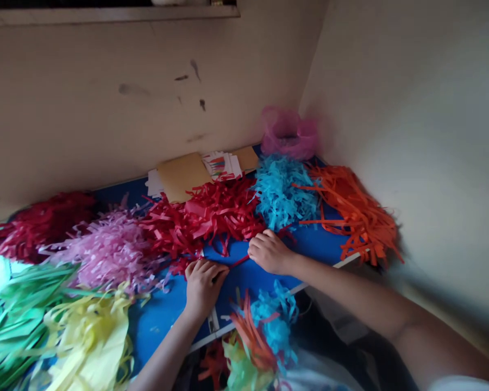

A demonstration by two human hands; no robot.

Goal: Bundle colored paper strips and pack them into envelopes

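A blue bench [321, 244] fills the corner between two cream walls [407, 136], with heaps of cut paper strips spread along it. From the left run a crimson heap [41, 225], a pink heap [106, 250], a red heap [199, 217], a sky-blue heap [283, 193] and an orange heap [350, 214], while green strips [20, 326] and yellow strips [92, 339] cover the near left corner. At the far edge sit a pink plastic bag [288, 134], kraft envelopes [183, 176] and a stack of printed sheets [222, 165]. A mixed bunch of strips [256, 336] shows beyond the near edge.

The left hand [204, 288] and right hand [269, 251] rest on the blue top, just in front of the red heap. Their fingers [261, 241] curl close together. A thin red strip [239, 262] runs between them, from the left fingertips to just beside the right fingers; whether either hand grips it cannot be told.
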